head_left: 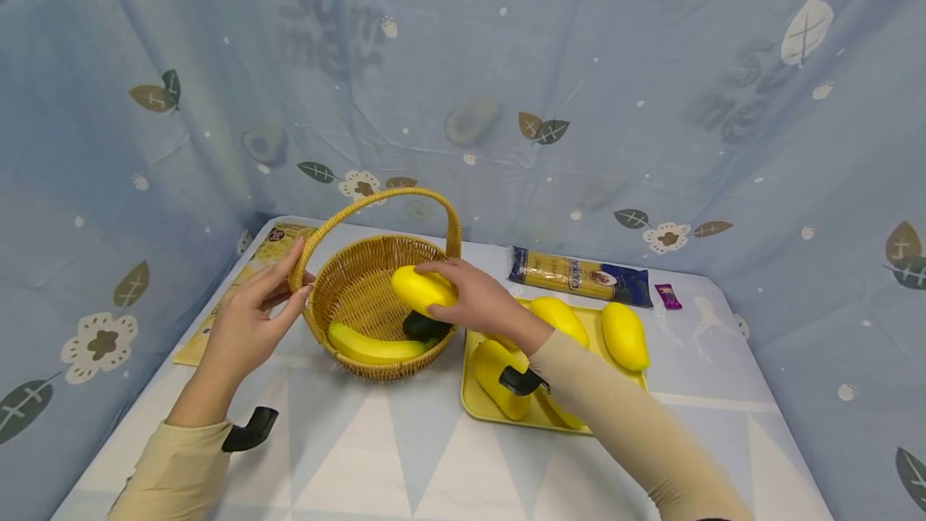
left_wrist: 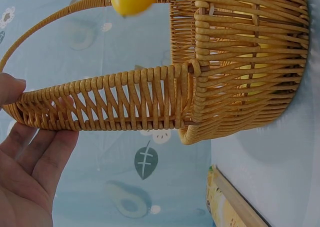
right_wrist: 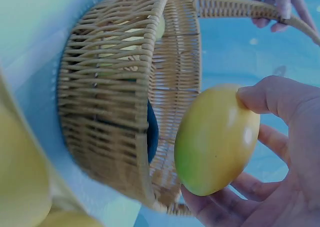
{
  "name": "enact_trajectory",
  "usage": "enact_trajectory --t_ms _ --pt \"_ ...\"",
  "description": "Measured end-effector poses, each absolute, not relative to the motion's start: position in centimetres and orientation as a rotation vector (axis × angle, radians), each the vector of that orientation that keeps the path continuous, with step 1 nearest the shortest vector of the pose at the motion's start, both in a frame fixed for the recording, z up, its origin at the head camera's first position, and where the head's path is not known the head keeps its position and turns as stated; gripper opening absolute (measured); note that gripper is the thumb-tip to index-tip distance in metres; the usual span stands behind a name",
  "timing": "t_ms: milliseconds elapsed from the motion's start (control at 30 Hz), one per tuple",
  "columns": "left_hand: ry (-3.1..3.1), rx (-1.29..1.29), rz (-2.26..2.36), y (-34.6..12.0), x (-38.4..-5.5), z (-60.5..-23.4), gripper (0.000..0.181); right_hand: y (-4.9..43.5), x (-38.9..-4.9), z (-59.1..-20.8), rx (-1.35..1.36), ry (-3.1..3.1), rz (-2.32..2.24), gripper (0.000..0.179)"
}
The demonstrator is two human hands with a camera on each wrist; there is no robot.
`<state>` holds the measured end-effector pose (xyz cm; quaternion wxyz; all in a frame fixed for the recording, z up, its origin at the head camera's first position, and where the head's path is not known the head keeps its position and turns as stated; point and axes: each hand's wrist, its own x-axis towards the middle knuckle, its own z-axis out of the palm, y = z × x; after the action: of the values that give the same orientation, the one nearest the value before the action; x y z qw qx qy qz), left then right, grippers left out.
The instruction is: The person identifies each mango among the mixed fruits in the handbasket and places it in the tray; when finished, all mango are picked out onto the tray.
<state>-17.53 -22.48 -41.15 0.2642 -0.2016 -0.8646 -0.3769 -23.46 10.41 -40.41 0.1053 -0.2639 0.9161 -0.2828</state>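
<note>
A wicker basket (head_left: 387, 368) with a tall arched handle (left_wrist: 100, 102) stands on the table. My left hand (head_left: 249, 316) pinches the left side of that handle between thumb and fingers. In my right hand (head_left: 481, 296) is a yellow mango (right_wrist: 217, 139) with a greenish patch, gripped by thumb and fingertips. It is over the right part of the basket opening, above the rim. Inside the basket lie a banana (head_left: 376, 346) and a dark green object (head_left: 425, 326), partly hidden under the mango and hand.
Right of the basket, a yellow tray (head_left: 481, 408) bears several yellow mangoes (head_left: 624, 336), partly covered by my right forearm. Behind it lie a pasta packet (head_left: 579, 275) and a small purple packet (head_left: 668, 296). A flat yellow package (head_left: 206, 336) is left of the basket. Patterned curtains (head_left: 463, 63) enclose the table.
</note>
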Motion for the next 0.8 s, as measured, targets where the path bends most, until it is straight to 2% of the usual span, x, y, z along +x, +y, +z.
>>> enact_trajectory --t_ms 600,800 --pt "-2.332 -0.559 -1.032 -22.6 -17.7 -41.2 0.081 19.0 -16.9 -40.1 -0.633 2.846 -0.852 0.06" --pt "-2.333 -0.552 -1.041 -22.4 -17.6 -41.2 0.081 22.2 -15.0 -40.6 -0.51 2.879 -0.916 0.063"
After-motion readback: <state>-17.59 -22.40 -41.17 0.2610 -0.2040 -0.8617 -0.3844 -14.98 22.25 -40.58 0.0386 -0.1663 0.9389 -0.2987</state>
